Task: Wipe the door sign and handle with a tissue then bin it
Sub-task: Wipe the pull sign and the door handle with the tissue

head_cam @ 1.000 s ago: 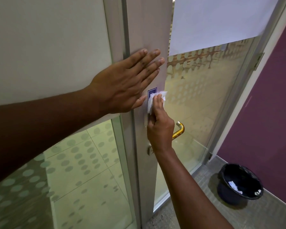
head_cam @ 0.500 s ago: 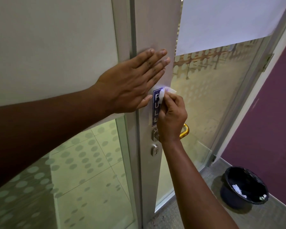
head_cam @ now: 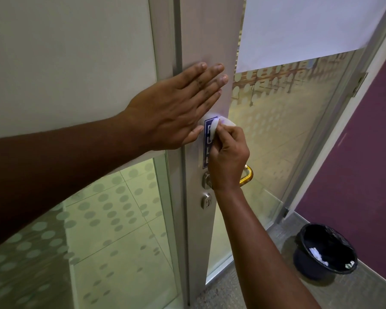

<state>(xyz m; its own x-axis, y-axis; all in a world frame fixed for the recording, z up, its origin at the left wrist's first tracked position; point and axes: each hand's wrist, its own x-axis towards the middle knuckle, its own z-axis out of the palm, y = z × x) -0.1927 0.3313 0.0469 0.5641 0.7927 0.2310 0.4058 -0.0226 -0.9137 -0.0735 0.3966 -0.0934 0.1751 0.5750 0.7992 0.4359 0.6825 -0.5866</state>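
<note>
A narrow blue PULL sign (head_cam: 207,150) runs down the grey door stile (head_cam: 207,41). My right hand (head_cam: 228,157) is closed on a white tissue (head_cam: 223,124) and presses it against the top of the sign, hiding the sign's right edge. My left hand (head_cam: 174,110) lies flat on the stile, fingers spread, just left of and above the sign. Below my right hand a gold lever handle (head_cam: 247,176) sticks out to the right; its steel rose (head_cam: 206,180) and a keyhole (head_cam: 206,201) show beneath.
A black bin (head_cam: 325,250) with a dark liner and scraps of paper inside stands on the grey floor at lower right, against a purple wall (head_cam: 354,163). Frosted dotted glass (head_cam: 112,230) flanks the stile. A white sheet (head_cam: 310,25) covers the upper door glass.
My right hand has moved up and to the right with the tissue, uncovering most of the PULL sign. The left hand stays flat on the door. The view has shifted slightly.
</note>
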